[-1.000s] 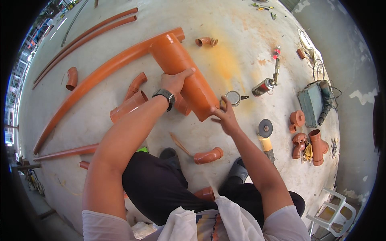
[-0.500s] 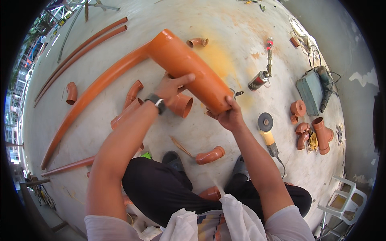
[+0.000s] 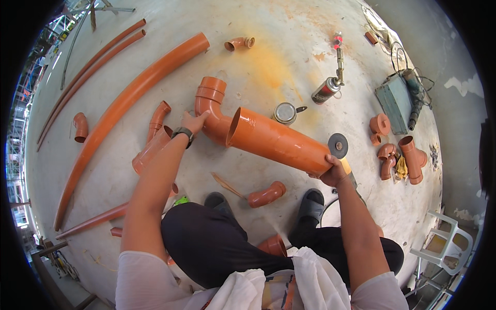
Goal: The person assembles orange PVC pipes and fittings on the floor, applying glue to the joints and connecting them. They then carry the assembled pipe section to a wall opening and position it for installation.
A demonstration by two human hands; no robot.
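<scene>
A short, wide orange pipe [image 3: 281,142] lies nearly level in front of me, its open end facing left. My right hand [image 3: 333,172] grips its right end from below. My left hand [image 3: 195,122], with a dark watch on the wrist, touches a large orange elbow fitting [image 3: 211,106] that stands on the concrete floor, right beside the pipe's open end. The pipe mouth sits against or just in front of the elbow; I cannot tell if they touch.
A long curved orange pipe [image 3: 124,106] and thinner pipes [image 3: 88,67] lie to the left. A round tin [image 3: 284,112], a spray can [image 3: 324,90], a cutting disc [image 3: 338,145], several small fittings [image 3: 398,152], a grey box [image 3: 395,101] and a white chair [image 3: 447,245] surround me.
The short pipe swung from pointing up-left to lying level, its open end now by the elbow. My left hand left the pipe for the elbow; my right hand slid to the pipe's right end.
</scene>
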